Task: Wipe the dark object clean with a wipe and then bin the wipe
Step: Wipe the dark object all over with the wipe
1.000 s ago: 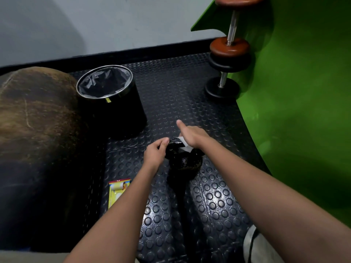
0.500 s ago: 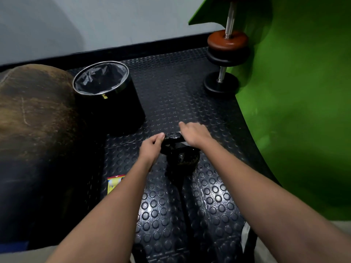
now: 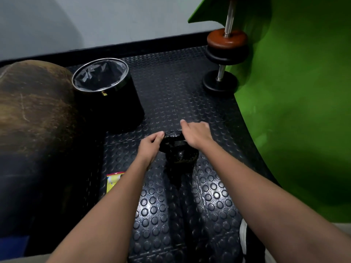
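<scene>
Studded black floor matting fills mid-frame; the lined bin (image 3: 100, 76) waits upper left. My left hand (image 3: 150, 146) grips the kettlebell (image 3: 179, 155) handle's left end. My right hand (image 3: 196, 134) has slid rightward along it, fingers curled over; the wipe, visible a second ago, is now hidden beneath. Wiping continues.

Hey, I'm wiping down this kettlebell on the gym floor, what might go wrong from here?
1. Both the left hand and right hand sit on the handle of the kettlebell; if it tips or rolls, fingers may get pinched against the studded mat.
2. The wipe is hidden under the right hand, so it may slip out unnoticed.
3. The bin stands away to the left; a toss from here might miss.
</scene>
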### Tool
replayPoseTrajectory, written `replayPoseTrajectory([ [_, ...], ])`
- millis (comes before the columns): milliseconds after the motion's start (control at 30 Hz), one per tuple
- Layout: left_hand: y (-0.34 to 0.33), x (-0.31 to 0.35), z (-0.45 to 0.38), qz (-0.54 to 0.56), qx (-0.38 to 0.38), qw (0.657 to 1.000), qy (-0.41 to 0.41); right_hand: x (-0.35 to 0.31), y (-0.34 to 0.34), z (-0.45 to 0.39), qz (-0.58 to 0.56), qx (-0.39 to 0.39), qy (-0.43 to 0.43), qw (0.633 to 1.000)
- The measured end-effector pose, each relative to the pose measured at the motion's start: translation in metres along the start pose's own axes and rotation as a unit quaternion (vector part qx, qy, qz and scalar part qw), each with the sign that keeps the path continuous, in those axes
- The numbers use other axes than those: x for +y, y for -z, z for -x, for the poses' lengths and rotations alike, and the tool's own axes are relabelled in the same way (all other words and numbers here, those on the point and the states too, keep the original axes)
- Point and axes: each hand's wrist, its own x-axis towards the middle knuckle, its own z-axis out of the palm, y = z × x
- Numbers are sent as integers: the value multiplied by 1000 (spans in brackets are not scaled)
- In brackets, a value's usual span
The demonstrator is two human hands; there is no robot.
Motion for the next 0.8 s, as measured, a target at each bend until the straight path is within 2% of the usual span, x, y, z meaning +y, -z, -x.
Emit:
replayPoseTrajectory([
  [200,-3,-3,-3,11,11,1000,16,-9,0,8,-32,-13,68,997],
  [333,2,-5,-3,3,-12,1000,10,20,5,15,-48,22,27,998],
  [433,1,-4,-4,11,-2,1000,9,20,2,14,-64,43,-10,997],
  [600,-2,-7,-7,25,14,1000,2,-11,-8,7,1,54,64,996],
  [800,-2,-5,-4,26,4,1000,4,10,1,1,-4,18,29,999],
])
